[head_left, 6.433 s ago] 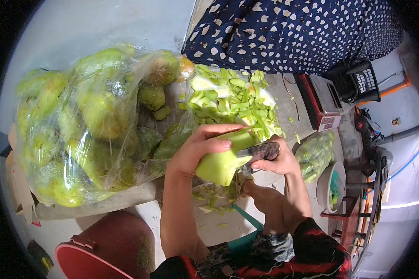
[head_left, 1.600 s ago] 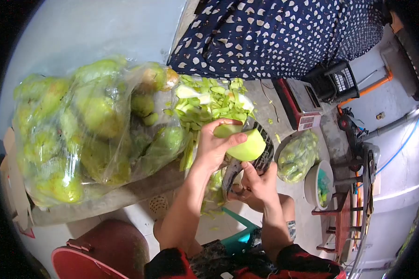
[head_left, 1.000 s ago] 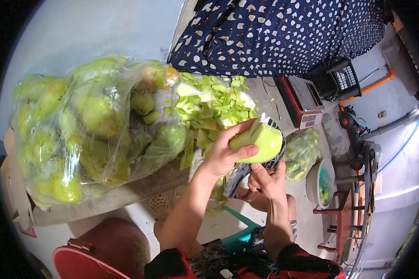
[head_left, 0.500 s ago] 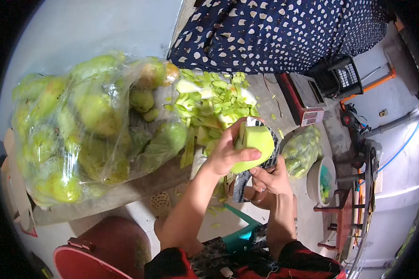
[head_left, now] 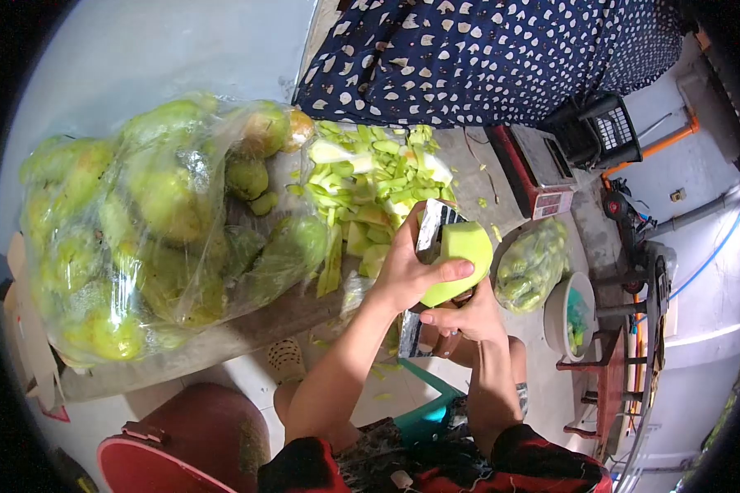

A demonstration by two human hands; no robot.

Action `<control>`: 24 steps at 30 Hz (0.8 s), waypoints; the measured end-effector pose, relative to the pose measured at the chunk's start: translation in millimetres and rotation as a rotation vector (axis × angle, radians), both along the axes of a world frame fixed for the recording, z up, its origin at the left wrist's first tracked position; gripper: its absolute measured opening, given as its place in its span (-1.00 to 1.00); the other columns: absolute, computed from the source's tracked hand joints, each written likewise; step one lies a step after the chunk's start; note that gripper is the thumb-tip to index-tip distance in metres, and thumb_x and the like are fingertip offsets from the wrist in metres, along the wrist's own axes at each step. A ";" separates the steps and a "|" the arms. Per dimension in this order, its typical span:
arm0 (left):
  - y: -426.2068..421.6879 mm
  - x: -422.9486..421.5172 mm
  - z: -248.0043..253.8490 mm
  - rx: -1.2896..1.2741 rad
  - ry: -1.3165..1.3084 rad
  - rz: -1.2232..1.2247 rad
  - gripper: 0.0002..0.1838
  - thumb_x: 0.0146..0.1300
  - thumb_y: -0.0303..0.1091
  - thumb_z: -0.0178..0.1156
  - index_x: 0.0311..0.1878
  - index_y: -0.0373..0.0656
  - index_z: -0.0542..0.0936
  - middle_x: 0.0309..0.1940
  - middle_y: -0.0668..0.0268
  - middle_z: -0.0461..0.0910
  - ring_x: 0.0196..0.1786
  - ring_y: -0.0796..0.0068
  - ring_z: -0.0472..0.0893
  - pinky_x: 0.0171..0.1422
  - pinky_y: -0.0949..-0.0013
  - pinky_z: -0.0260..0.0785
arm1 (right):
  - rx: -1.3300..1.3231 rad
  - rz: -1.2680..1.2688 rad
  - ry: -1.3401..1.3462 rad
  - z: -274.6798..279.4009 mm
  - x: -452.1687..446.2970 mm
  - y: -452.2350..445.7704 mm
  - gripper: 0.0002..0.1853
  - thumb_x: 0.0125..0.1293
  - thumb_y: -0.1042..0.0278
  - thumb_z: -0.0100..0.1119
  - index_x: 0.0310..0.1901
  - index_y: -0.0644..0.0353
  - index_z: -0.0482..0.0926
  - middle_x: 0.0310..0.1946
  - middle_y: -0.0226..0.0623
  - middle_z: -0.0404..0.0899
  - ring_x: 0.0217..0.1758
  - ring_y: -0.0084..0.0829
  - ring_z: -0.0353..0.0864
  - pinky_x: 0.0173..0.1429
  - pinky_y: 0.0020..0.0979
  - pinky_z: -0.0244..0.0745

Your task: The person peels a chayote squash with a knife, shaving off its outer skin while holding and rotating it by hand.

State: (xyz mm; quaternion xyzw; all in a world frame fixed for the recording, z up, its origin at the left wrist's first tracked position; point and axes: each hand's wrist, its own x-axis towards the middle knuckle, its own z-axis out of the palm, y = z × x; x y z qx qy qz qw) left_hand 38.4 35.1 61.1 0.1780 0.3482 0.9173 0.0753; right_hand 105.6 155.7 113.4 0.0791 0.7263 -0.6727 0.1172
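Observation:
My left hand [head_left: 404, 275] is closed around a peeled pale-green mango [head_left: 462, 255], its thumb across the near side. Just below, my right hand [head_left: 471, 316] has its fingers curled under the fruit, gripping a flat, shiny black-and-silver blade-like tool [head_left: 413, 335]. Part of that tool is hidden behind the hands and mango, so its exact kind is unclear. Beyond my hands, a heap of green peelings [head_left: 378, 177] covers the work surface. To the left lies a large clear plastic bag [head_left: 173, 197] full of unpeeled green mangoes.
A red-sided scale [head_left: 534, 168] and a black crate [head_left: 604, 131] stand at the far right. Nearer are a bag of green pieces [head_left: 534, 267] and a pale basin [head_left: 557, 320]. A red bucket [head_left: 189, 435] is on the floor, lower left. A patterned cloth [head_left: 469, 62] hangs behind.
The mango has turned and shifted slightly right in my left hand. The black-and-silver tool has changed angle, its upper part now left of the fruit. My right hand has moved slightly left.

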 end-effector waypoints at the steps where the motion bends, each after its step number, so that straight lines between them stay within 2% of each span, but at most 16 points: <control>1: -1.5 0.0 -1.8 0.015 -0.023 -0.038 -0.21 -0.06 -0.24 0.54 0.22 -0.21 0.36 -0.01 0.28 0.51 0.04 0.44 0.51 0.18 0.34 0.37 | -0.030 0.013 0.004 -0.3 -0.9 -0.8 -0.35 -0.19 0.69 0.53 0.00 0.35 0.43 -0.50 -0.29 0.56 -0.67 -0.56 0.47 -0.67 -0.50 0.33; 4: 0.6 0.9 -11.4 0.091 -0.294 -0.112 -0.19 -0.06 -0.20 0.54 0.27 -0.16 0.36 0.06 0.27 0.51 0.11 0.42 0.51 0.26 0.32 0.34 | -0.056 0.014 -0.067 -12.3 -7.4 10.2 -0.30 -0.16 0.62 0.56 0.07 0.36 0.37 -0.49 -0.28 0.56 -0.68 -0.57 0.45 -0.68 -0.50 0.31; 5: 3.9 -1.8 -17.2 0.080 -0.347 -0.024 -0.24 0.05 -0.18 0.45 0.30 -0.14 0.35 0.07 0.28 0.52 0.12 0.40 0.53 0.24 0.33 0.37 | -0.143 0.057 -0.069 -21.0 -10.8 13.8 -0.39 -0.01 0.54 0.49 0.07 0.29 0.34 -0.57 -0.41 0.46 -0.73 -0.62 0.35 -0.71 -0.52 0.22; 6: 7.9 -3.7 -17.8 0.137 -0.474 0.026 -0.40 0.26 -0.06 0.25 0.28 -0.12 0.37 0.04 0.28 0.55 0.10 0.38 0.55 0.23 0.32 0.40 | -0.141 0.057 -0.066 -25.1 -11.8 13.2 -0.39 -0.01 0.54 0.49 0.07 0.29 0.34 -0.57 -0.41 0.46 -0.73 -0.62 0.35 -0.71 -0.52 0.22; 7: 5.1 -6.5 -20.7 0.269 -0.529 -0.035 -0.46 0.34 0.00 0.13 0.26 -0.10 0.39 0.04 0.27 0.55 0.10 0.38 0.56 0.23 0.30 0.40 | -0.358 -0.031 -0.114 -28.9 -12.6 10.4 -0.48 0.05 0.49 0.47 0.01 0.25 0.38 -0.63 -0.46 0.40 -0.74 -0.62 0.32 -0.71 -0.53 0.22; 8: 0.9 -10.2 -23.6 0.401 -0.584 -0.093 -0.50 0.42 0.05 0.01 0.24 -0.08 0.41 0.04 0.27 0.56 0.09 0.38 0.57 0.23 0.29 0.41 | -0.575 -0.117 -0.164 -33.1 -14.9 9.0 -0.57 0.11 0.43 0.44 -0.05 0.22 0.41 -0.68 -0.51 0.35 -0.76 -0.63 0.30 -0.72 -0.53 0.21; 9: -6.2 -12.9 -11.9 0.398 -0.615 0.004 -0.45 0.45 0.18 -0.14 0.20 -0.06 0.45 0.04 0.26 0.57 0.08 0.38 0.58 0.24 0.24 0.40 | -0.588 -0.149 -0.173 -39.2 -18.5 14.0 -0.59 0.19 0.34 0.39 -0.05 0.14 0.35 -0.71 -0.58 0.22 -0.78 -0.65 0.21 -0.74 -0.54 0.15; 12: -23.8 -22.5 -21.1 0.501 -0.689 0.049 -0.43 0.45 0.21 -0.18 0.21 -0.03 0.44 0.08 0.29 0.56 0.13 0.36 0.54 0.30 0.13 0.34 | -0.636 -0.232 -0.180 -56.5 -41.0 39.8 -0.66 0.23 0.32 0.37 -0.12 0.11 0.36 -0.71 -0.58 0.21 -0.78 -0.65 0.20 -0.74 -0.53 0.13; 13: -28.3 -24.7 -23.8 0.497 -0.691 0.049 -0.43 0.45 0.21 -0.18 0.21 -0.03 0.44 0.08 0.29 0.56 0.13 0.36 0.54 0.30 0.13 0.34 | -0.582 -0.246 -0.175 -57.3 -50.6 47.0 -0.70 0.27 0.32 0.34 -0.15 0.09 0.35 -0.70 -0.58 0.22 -0.77 -0.66 0.20 -0.73 -0.54 0.14; 15: -34.1 -29.0 -27.7 0.488 -0.609 0.134 -0.37 0.38 0.30 -0.15 0.29 0.06 0.42 0.22 0.30 0.50 0.31 0.22 0.41 0.39 -0.18 0.15 | -0.473 -0.258 -0.197 -60.2 -74.4 55.8 -0.71 0.28 0.32 0.33 -0.18 0.11 0.35 -0.70 -0.59 0.22 -0.76 -0.67 0.22 -0.72 -0.55 0.16; 16: -37.0 -30.1 -31.0 0.490 -0.607 0.132 -0.37 0.38 0.30 -0.15 0.29 0.06 0.42 0.22 0.30 0.50 0.31 0.22 0.41 0.39 -0.18 0.15 | -0.407 -0.258 -0.201 -57.6 -85.6 56.3 -0.71 0.28 0.32 0.33 -0.20 0.13 0.35 -0.70 -0.59 0.22 -0.75 -0.68 0.23 -0.71 -0.54 0.18; 17: -40.2 -32.0 -34.4 0.551 -0.603 0.101 -0.37 0.39 0.31 -0.16 0.29 0.09 0.42 0.25 0.31 0.48 0.33 0.20 0.39 0.37 -0.30 0.11 | -0.405 -0.257 -0.196 -57.2 -96.8 57.0 -0.71 0.28 0.32 0.33 -0.20 0.13 0.35 -0.70 -0.59 0.22 -0.75 -0.68 0.23 -0.71 -0.54 0.18; 19: -44.5 -34.1 -32.4 0.629 -0.636 0.078 -0.40 0.43 0.26 -0.19 0.33 0.12 0.39 0.28 0.27 0.44 0.36 0.09 0.35 0.30 -0.54 0.03 | -0.173 -0.229 -0.209 -56.2 -117.4 54.5 -0.72 0.27 0.33 0.34 -0.21 0.23 0.41 -0.68 -0.53 0.32 -0.75 -0.64 0.30 -0.71 -0.51 0.23; 20: -45.9 -34.3 -31.0 0.632 -0.632 0.081 -0.40 0.43 0.26 -0.19 0.33 0.12 0.39 0.28 0.27 0.44 0.36 0.09 0.35 0.30 -0.54 0.03 | -0.172 -0.224 -0.207 -55.1 -125.5 53.7 -0.72 0.27 0.33 0.34 -0.21 0.23 0.41 -0.68 -0.53 0.32 -0.75 -0.64 0.30 -0.71 -0.51 0.23; 22: -49.1 -32.9 -24.9 0.631 -0.647 0.018 -0.41 0.46 0.20 -0.20 0.32 -0.02 0.36 0.23 0.20 0.46 0.29 0.13 0.41 0.37 -0.19 0.19 | 0.318 -0.096 -0.126 -45.6 -134.0 43.1 -0.74 0.28 0.31 0.34 -0.19 0.24 0.47 -0.72 -0.49 0.38 -0.78 -0.60 0.35 -0.69 -0.48 0.27; 24: -49.2 -33.0 -21.9 0.640 -0.650 0.031 -0.40 0.47 0.18 -0.19 0.32 -0.08 0.35 0.25 0.16 0.44 0.31 0.09 0.39 0.38 -0.23 0.17 | 0.383 -0.082 -0.075 -41.8 -136.2 41.6 -0.73 0.28 0.29 0.34 -0.21 0.33 0.51 -0.69 -0.39 0.45 -0.77 -0.56 0.39 -0.69 -0.44 0.30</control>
